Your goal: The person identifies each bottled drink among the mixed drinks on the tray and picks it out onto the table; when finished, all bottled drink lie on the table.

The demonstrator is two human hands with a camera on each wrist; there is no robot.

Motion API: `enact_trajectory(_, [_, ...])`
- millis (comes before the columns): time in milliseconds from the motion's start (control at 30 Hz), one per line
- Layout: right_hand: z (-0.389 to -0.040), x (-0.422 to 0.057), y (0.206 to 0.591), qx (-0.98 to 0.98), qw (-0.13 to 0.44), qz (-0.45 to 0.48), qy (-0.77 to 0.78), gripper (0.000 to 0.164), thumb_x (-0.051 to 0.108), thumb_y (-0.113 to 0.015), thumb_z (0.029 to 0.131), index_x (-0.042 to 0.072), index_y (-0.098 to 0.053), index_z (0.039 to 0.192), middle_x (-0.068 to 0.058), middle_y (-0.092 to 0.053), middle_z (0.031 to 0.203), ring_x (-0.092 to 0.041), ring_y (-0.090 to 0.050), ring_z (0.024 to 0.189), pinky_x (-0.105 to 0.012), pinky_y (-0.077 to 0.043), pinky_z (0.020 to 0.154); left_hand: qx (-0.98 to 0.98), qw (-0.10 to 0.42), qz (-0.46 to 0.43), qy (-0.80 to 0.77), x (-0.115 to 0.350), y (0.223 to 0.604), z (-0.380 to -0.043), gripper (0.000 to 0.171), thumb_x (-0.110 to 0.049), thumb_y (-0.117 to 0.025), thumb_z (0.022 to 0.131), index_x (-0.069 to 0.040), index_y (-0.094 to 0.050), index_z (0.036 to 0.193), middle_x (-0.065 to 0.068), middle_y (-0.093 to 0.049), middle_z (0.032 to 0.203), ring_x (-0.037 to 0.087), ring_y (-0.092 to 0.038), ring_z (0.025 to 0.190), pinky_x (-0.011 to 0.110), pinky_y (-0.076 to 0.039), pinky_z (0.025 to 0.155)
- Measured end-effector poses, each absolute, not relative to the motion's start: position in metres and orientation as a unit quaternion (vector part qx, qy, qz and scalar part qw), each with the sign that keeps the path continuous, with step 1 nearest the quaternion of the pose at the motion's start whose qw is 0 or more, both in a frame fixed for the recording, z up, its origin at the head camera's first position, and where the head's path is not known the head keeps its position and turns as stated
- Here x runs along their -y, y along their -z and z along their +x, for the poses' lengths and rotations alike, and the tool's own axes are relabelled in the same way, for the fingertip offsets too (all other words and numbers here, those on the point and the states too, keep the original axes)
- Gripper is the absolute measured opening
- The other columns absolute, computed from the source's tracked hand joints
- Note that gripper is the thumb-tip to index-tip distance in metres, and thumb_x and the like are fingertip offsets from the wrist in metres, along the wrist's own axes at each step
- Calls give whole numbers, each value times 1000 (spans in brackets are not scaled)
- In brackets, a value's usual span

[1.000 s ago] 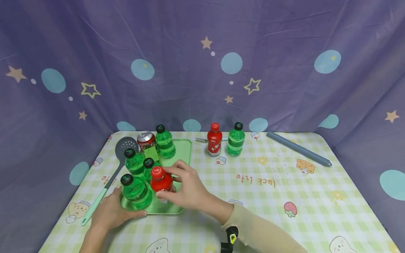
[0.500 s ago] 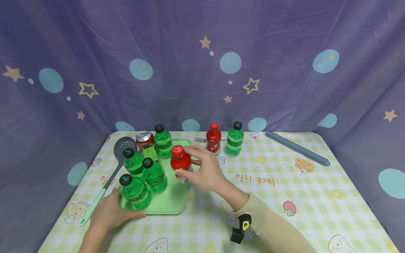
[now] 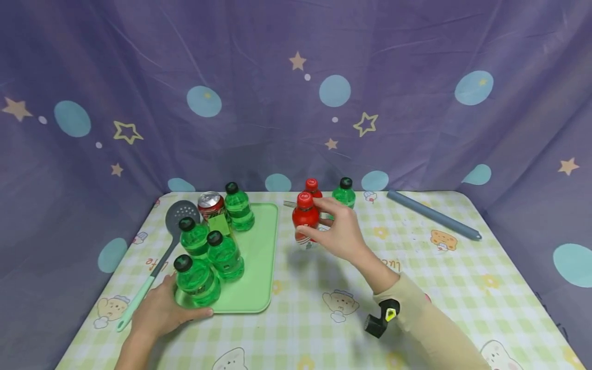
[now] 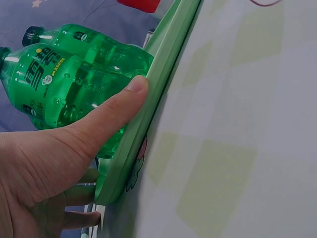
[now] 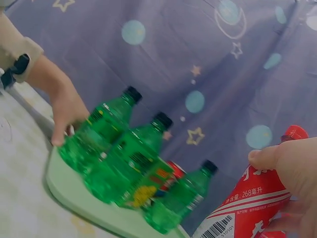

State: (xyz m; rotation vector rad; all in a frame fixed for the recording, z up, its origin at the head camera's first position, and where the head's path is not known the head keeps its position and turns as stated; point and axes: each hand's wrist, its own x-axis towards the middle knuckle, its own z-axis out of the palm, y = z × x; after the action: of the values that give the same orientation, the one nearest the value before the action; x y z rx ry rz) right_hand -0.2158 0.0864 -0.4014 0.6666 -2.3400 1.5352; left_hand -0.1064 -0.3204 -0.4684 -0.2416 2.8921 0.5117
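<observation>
My right hand point(image 3: 339, 228) grips a red bottle point(image 3: 305, 218) by its upper part, held up off the table. In the right wrist view, thumb and fingers wrap the red bottle point(image 5: 252, 198) and its label shows. My left hand point(image 3: 162, 311) holds the near-left corner of a green tray point(image 3: 259, 277). Its thumb lies along the rim point(image 4: 148, 114) in the left wrist view, with the other fingers round the corner, partly hidden. Green bottles with black caps stand on the tray, the closest one point(image 3: 199, 282) beside my left hand. A green box point(image 3: 219, 224) and a can point(image 3: 211, 205) are behind them.
Another red bottle point(image 3: 312, 187) and a green bottle point(image 3: 344, 194) stand at the back, partly hidden by my right hand. A fork point(image 3: 289, 204) lies there too. A slotted skimmer point(image 3: 162, 262) lies left of the tray, a grey-blue rod point(image 3: 435, 215) at the back right.
My right hand has carried the red bottle from the tray, up and right, past the tray's right edge towards the back bottles. The left hand stays at the tray corner.
</observation>
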Motion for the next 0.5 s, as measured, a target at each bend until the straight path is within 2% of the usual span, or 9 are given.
enact_trajectory(367, [-224,-140,403,835,170,166,-496,61,20,-97,79,10,-74,134,-10,-75,124,-29,-74,112,-47,-68,83,-976,96,-84,-174,320,469,-106,151,-84,-87,58,15,-30,157,48,-48,146,67,-53,129,72,-52,97])
enact_trajectory(500, [-229,-157,403,843,188,143,-484,60,17,-98,78,7,-74,133,-13,-75,123,-33,-75,111,-50,-67,83,-977,97,-82,-174,321,469,-107,151,-81,-89,60,16,-29,158,48,-48,146,67,-54,129,72,-53,96])
